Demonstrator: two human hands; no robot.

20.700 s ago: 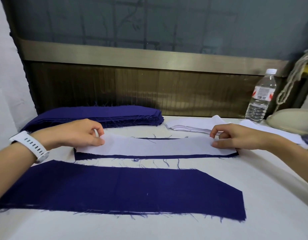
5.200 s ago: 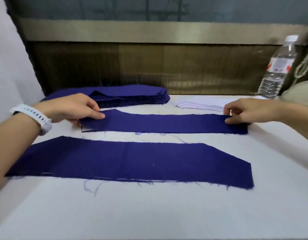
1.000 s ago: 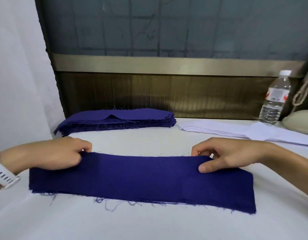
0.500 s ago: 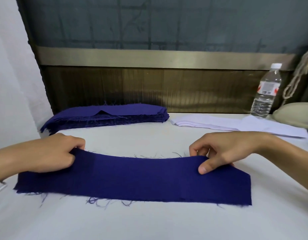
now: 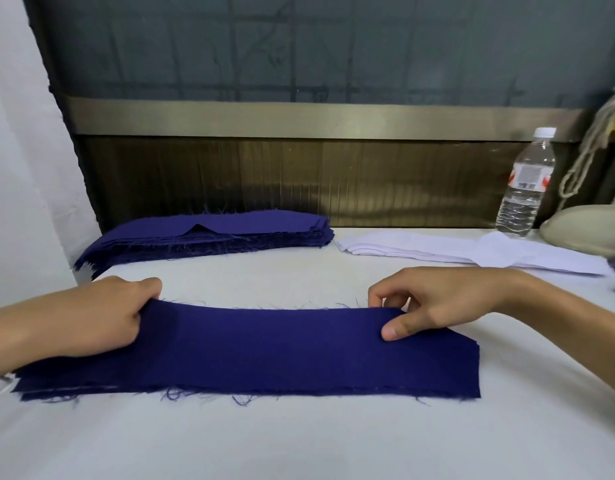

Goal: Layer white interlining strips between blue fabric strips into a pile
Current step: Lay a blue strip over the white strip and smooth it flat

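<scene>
A blue fabric strip [image 5: 264, 351] lies across the white table in front of me, on top of another blue layer whose edge shows at the lower left. My left hand [image 5: 88, 320] grips its far left edge. My right hand [image 5: 434, 299] pinches the far edge near the right end, thumb on top. A stack of blue fabric strips [image 5: 209, 237] sits at the back left. A stack of white interlining strips [image 5: 437, 249] lies at the back right. Any white layer inside the near pile is hidden.
A clear water bottle [image 5: 524, 188] stands at the back right beside a beige rounded object [image 5: 590, 230] and a hanging cord [image 5: 590, 150]. A brown panel [image 5: 299, 181] backs the table. A white wall [image 5: 18, 168] stands on the left.
Since 5 s ago the narrow strip pile came onto the wide blue piece near me. In the last second both hands kept hold of the top strip's far edge, which lies a little flatter.
</scene>
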